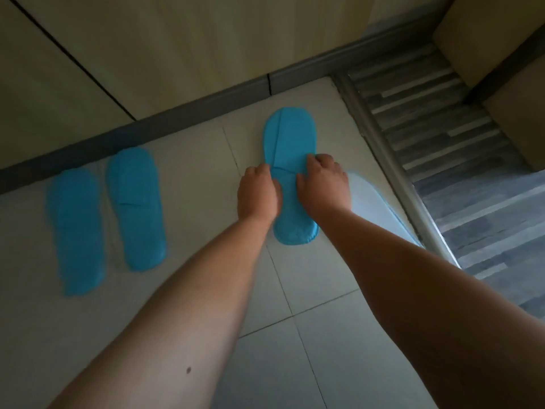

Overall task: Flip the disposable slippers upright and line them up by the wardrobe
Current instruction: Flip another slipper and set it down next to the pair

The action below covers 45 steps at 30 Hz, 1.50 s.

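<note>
1. You are looking down at a pale tiled floor (295, 335) with both bare forearms reaching forward toward the wardrobe (147, 54) ahead of you.

2. Your left hand (258, 193) and right hand (323, 187) are both lying on one blue slipper (290, 143), fingers curled down over its two side edges at the line where the toe band meets the footbed. You seem to be pinching the edges more than pressing flat, though the fingertips are tucked out of sight.

3. The slipper's long axis is running straight away from you, between your two hands: the toe end is lying beyond your knuckles, pointing at the wardrobe's dark base strip (206, 104), and the heel end is lying back under your wrists. Both hands are equally near; neither has the advantage.

4. This slipper is already sitting top side up, so the move ahead is probably a slide or straighten, not a flip.

5. Just beside your right wrist, on its outer side, a pale slipper (374, 205) is lying sole up, partly hidden by that forearm. It looks like the next one to turn, and your right hand is nearer to it.

6. Well off to the outer side of your left hand, two more blue slippers (134, 208) are lying side by side near the wardrobe, lengthwise like the one you are holding.
</note>
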### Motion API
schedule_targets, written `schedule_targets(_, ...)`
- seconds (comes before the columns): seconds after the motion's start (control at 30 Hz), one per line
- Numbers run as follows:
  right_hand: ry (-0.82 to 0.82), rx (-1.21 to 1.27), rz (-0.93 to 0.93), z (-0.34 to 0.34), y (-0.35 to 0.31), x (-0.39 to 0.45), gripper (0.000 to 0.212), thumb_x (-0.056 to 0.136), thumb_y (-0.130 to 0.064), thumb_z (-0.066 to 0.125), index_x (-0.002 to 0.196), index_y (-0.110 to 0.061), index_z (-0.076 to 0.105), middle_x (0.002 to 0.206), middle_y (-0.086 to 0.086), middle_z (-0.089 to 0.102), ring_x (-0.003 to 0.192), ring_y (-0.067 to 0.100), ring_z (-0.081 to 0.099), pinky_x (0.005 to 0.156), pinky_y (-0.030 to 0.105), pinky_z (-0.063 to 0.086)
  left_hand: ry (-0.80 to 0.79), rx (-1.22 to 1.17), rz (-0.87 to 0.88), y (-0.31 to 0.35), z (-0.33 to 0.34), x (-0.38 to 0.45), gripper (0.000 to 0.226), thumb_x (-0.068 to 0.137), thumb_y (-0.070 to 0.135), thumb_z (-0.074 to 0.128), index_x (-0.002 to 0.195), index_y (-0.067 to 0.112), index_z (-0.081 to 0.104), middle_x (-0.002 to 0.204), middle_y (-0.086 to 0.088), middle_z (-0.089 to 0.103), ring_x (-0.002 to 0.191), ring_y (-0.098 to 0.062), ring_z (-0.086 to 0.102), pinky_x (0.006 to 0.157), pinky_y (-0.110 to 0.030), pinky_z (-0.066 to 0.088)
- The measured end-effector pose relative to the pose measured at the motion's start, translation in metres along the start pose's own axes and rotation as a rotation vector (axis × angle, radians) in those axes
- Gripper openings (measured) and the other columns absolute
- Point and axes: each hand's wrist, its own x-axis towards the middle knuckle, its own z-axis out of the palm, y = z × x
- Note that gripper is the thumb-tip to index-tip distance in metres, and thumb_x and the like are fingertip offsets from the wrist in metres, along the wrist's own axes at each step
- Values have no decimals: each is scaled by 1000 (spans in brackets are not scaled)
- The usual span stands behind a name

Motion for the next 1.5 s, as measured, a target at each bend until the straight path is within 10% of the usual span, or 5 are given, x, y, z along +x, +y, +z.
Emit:
schedule_targets(0.47,-206,42,-192,80,-117,20,20,91,-15,48,107,-7,57,118,14,51,90,33,56,71,29,37,136,-171,-300,-126,-37,3,29,89,13,52,116,3,56,115,-20,58,106,-35,55,90,-42,45)
schedule_targets(1.07,-160,-143,-167,86,-134,40,16,93,-17,49,98,-5,58,105,13,48,83,28,47,71,38,44,35,15,-174,-135,-45,24,35,91,17,51,122,2,53,121,-23,51,106,-37,54,93,-42,46)
schedule_targets(1.5,-122,-211,-245,69,-124,34,41,93,-31,45,129,-11,47,125,13,49,109,33,47,84,40,39,9,235,-113,-128,-52,19,37,88,25,53,118,4,52,123,-17,51,111,-35,49,88,-44,44)
